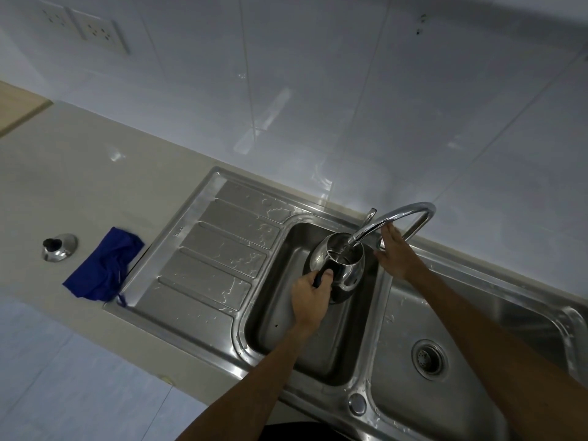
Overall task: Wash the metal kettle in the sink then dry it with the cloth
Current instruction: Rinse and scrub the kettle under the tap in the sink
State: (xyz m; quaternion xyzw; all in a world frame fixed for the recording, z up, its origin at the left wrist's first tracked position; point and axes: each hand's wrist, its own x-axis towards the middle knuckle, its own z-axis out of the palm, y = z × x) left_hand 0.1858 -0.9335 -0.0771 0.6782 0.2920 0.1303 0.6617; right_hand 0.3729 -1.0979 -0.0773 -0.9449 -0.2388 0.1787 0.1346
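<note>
A pale beige stone surface (95, 173) under white wall tiles carries a double-bowl stainless steel sink (222, 249) across the middle of the frame. In its left bowl the shiny round metal kettle (339, 262) sits tilted, mouth open directly beneath the curved chrome tap spout (394, 218). The left hand (313, 296) is clamped on the kettle's dark handle, just below it in frame. The right hand (397, 254), fingers spread apart, touches the spout. The crumpled blue cloth (105, 265) and domed metal lid (59, 246) lie well apart, left of the sink

Single head cam, looks steeply down at sink (375, 316), close; horizon tilted, edges prob. wide-angle distorted.
</note>
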